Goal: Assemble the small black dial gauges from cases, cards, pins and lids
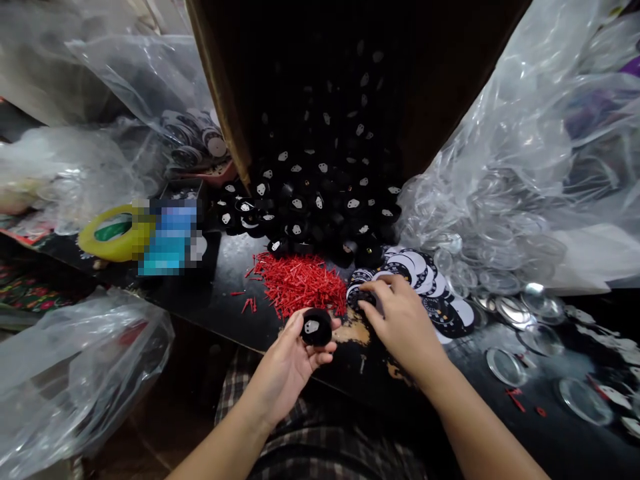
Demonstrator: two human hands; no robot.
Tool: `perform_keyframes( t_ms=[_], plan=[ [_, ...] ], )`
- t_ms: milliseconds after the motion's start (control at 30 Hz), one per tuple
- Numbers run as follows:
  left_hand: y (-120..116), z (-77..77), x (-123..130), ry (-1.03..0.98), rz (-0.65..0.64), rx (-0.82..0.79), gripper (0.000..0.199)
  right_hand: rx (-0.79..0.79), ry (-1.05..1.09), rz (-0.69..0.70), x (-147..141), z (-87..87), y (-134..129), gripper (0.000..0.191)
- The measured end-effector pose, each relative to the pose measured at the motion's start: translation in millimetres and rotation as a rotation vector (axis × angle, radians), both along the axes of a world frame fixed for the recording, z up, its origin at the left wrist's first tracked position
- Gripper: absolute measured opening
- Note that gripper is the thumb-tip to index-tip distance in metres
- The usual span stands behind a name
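Note:
My left hand [295,360] holds a round black part [317,327] with a small white piece on its face, just in front of the heap of red pointers [305,283]. To its right, my right hand [400,317] has its thumb and fingertips at a stack of round printed dials [357,287]. Its fingers are curled at the dials' edge, and whether one is gripped is unclear. More black and white dials [445,313] lie spread out behind and beside that hand.
Many black round parts [320,200] spill from a dark box. Clear round covers [505,367] and plastic bags [500,173] are at the right. Yellow tape [87,233] and another plastic bag [75,380] are at the left.

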State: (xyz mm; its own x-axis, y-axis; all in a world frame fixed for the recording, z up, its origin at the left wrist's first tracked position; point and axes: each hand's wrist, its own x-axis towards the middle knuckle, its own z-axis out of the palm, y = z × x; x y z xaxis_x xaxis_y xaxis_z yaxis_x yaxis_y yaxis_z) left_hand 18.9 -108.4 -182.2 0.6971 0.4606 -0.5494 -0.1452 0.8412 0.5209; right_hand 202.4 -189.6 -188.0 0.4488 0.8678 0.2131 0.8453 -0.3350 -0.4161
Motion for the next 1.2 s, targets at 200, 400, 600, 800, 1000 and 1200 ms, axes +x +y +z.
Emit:
perform_keyframes(
  t_ms=[200,400,600,800,1000,1200],
  plan=[
    [-2,-0.6,2,-0.028,-0.012,0.066,0.029,0.109,0.493,-0.27,4,9.0,-19,0.028],
    [-9,2.2,16,-0.106,0.047,0.063,0.038,0.298,0.646,-0.25,-16,7.3,-24,0.027],
    [-8,4.8,20,-0.057,0.134,0.115,0.039,0.207,1.148,-0.1,-40,12.9,-23,0.041],
    [-19,5.2,24,0.0,0.052,0.106,0.036,0.293,0.87,-0.2,-47,24.2,-17,0.022],
    [-25,-0.1,24,0.05,0.01,0.237,0.038,0.212,0.756,-0.224,-50,19.2,-14,0.019],
    [-20,-4.4,20,0.015,-0.062,0.316,0.041,0.125,0.893,-0.226,-46,24.2,-15,0.025]
  ],
)
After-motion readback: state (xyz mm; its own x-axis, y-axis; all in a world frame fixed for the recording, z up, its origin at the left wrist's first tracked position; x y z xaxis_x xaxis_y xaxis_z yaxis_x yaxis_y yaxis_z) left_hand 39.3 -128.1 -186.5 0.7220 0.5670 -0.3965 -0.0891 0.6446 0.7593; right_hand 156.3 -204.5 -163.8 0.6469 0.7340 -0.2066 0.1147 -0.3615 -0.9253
